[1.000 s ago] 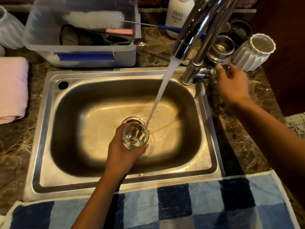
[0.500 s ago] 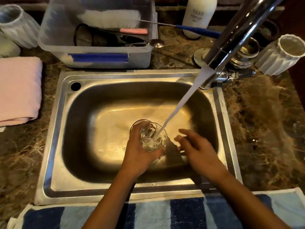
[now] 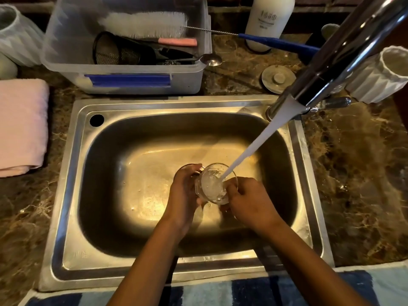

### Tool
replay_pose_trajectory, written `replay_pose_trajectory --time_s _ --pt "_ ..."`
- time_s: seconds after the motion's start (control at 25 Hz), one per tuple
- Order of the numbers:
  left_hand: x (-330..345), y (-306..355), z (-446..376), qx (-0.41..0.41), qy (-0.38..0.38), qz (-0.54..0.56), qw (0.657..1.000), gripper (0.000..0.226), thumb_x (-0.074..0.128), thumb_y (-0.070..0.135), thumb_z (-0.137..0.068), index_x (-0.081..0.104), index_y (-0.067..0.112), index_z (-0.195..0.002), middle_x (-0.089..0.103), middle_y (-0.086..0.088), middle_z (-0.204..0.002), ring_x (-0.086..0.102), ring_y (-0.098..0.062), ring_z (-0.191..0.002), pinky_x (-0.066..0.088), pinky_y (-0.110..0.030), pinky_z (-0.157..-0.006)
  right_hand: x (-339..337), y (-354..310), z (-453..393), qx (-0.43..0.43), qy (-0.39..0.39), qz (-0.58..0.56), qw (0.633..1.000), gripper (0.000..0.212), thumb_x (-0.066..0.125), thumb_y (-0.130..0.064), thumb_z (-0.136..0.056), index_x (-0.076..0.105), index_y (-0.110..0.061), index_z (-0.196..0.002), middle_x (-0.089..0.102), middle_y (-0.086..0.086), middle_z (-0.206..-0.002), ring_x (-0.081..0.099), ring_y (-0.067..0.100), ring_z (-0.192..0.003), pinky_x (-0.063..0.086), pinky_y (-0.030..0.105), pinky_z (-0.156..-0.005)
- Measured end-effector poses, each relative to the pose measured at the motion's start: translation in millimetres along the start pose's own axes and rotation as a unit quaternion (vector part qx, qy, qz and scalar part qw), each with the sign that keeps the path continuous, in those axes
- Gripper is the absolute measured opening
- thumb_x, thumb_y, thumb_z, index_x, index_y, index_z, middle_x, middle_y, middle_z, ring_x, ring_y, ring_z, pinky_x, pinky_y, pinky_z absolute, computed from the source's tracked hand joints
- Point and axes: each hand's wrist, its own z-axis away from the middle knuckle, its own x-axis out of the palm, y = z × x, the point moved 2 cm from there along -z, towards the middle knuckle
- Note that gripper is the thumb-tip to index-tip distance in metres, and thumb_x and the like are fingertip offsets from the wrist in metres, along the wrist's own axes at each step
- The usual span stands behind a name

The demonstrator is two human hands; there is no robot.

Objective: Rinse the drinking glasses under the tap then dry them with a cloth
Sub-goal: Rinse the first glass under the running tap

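Note:
A clear drinking glass (image 3: pixel 213 184) is held over the middle of the steel sink (image 3: pixel 66 195), its mouth tilted up toward the tap (image 3: pixel 344 54). A white stream of water (image 3: pixel 260 142) pours from the tap into the glass. My left hand (image 3: pixel 183 195) grips the glass from the left side. My right hand (image 3: pixel 249 199) holds it from the right, fingers curled at the rim. Behind my left hand a second rim-like edge (image 3: pixel 187 167) shows, too hidden to identify. A blue checked cloth (image 3: pixel 220 292) lies along the front edge.
A clear plastic tub (image 3: pixel 132 69) with a bottle brush, strainer and spoon stands behind the sink. A folded pink towel (image 3: pixel 22 127) lies at left. White ribbed cups (image 3: pixel 379 74) (image 3: pixel 17 34), a white bottle (image 3: pixel 267 21) and a sink plug (image 3: pixel 278 78) sit on the marble counter.
My right hand left the tap handle, came down into the sink and now holds the glass on its right side. The glass has moved under the stream, which now lands inside it.

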Motion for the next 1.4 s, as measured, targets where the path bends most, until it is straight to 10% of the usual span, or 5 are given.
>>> replay_pose_trajectory --time_s 0.4,0.64,0.84,1.08,1.4 --pt "22.8 -9.1 -21.9 -0.107 0.094 0.087 0.986 0.030 0.056 0.031 -0.095 0.071 0.005 -0.097 0.075 -0.012 -0.077 0.073 -0.023 -0.066 0.061 -0.031 -0.061 6.6 -16.7 32.9 -0.296 0.118 0.170 0.933 0.029 0.050 -0.032 -0.097 0.065 -0.018 -0.118 0.069 0.001 -0.114 0.063 0.013 -0.105 0.048 0.024 -0.097" --pt "18.2 -19.3 -16.0 0.038 0.098 0.002 0.994 0.015 0.054 0.017 -0.096 0.066 0.009 -0.090 0.063 -0.013 -0.081 0.062 -0.024 -0.076 0.055 -0.032 -0.068 32.3 -16.4 2.5 -0.136 -0.065 0.083 0.985 0.032 0.061 -0.018 -0.097 0.061 -0.008 -0.128 0.069 0.013 -0.120 0.064 0.027 -0.114 0.048 0.036 -0.103" --pt "7.9 4.3 -20.8 -0.155 0.079 -0.059 0.983 0.029 0.057 0.032 -0.092 0.068 0.009 -0.078 0.068 -0.009 -0.066 0.063 -0.020 -0.055 0.046 -0.027 -0.051 14.7 -19.1 9.4 -0.334 -0.105 0.334 0.875 0.028 0.040 -0.030 -0.106 0.061 -0.015 -0.117 0.073 0.011 -0.105 0.068 0.026 -0.094 0.053 0.036 -0.091" --pt "20.4 -18.0 -13.7 -0.054 0.056 0.082 0.994 0.038 0.052 0.033 -0.097 0.076 0.012 -0.076 0.070 -0.009 -0.078 0.069 -0.023 -0.078 0.055 -0.032 -0.079 33.1 -27.5 -2.2 -0.160 0.006 0.142 0.977 0.025 0.047 -0.027 -0.104 0.066 -0.014 -0.112 0.073 0.007 -0.103 0.070 0.023 -0.095 0.053 0.030 -0.091" --pt "20.0 -25.3 -19.4 -0.049 0.052 0.091 0.993 0.032 0.056 0.034 -0.092 0.075 0.013 -0.077 0.070 -0.008 -0.073 0.069 -0.021 -0.075 0.054 -0.029 -0.071 31.3 -18.9 -14.7 -0.170 0.050 0.197 0.964 0.030 0.043 -0.030 -0.104 0.066 -0.011 -0.110 0.074 0.008 -0.093 0.067 0.019 -0.072 0.048 0.020 -0.064"
